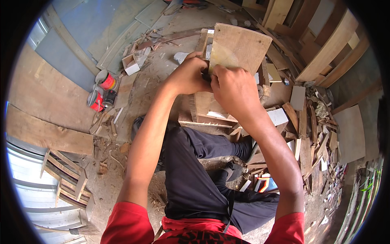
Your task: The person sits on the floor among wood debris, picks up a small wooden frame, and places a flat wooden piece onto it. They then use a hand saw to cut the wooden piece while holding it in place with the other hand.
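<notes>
A flat wooden panel (243,44) with a pale patch on its face stands tilted just beyond my hands. My left hand (191,75) is closed at the panel's lower left corner, its fingers curled. Right beside it, my right hand (235,89) is closed in front of the panel's lower edge, knuckles up. A small dark object (206,76) shows between the two hands; its kind is hidden by the fingers. Below them is a low wooden box-like stand (202,103).
Red paint cans (96,100) and a dark can (109,98) stand at the left. Wood offcuts (310,126) are heaped on the right, with long boards (329,49) leaning behind. A small slatted wooden piece (67,179) lies lower left. My legs (193,171) are bent below the stand.
</notes>
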`<state>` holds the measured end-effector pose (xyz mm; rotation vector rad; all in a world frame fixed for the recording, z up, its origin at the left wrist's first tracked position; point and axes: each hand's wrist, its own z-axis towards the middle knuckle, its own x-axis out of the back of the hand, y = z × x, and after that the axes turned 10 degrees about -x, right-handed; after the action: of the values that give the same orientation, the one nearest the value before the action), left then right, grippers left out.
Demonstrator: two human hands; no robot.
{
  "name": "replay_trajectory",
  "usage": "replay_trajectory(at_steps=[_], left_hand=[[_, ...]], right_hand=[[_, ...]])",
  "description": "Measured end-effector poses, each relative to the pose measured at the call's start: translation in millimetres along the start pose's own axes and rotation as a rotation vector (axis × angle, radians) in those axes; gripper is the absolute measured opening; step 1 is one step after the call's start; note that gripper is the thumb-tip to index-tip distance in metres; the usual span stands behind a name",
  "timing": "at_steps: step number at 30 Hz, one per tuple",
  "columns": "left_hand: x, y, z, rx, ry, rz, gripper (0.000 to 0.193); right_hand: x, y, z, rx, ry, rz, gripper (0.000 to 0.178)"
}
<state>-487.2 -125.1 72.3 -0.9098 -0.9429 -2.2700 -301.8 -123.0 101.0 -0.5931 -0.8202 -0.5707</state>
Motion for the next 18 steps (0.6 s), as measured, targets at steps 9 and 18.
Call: replay_trajectory(at_steps=[9, 18], left_hand=[[-1, 6, 2, -0.024, 0.059, -0.055, 0.056], [-1, 5, -1, 0.042, 0.018, -0.044, 0.054]], right_hand=[[42, 45, -31, -0.177, 0.009, -0.119, 0.010], [51, 37, -51, -0.147, 0.162, 0.016, 0.009]])
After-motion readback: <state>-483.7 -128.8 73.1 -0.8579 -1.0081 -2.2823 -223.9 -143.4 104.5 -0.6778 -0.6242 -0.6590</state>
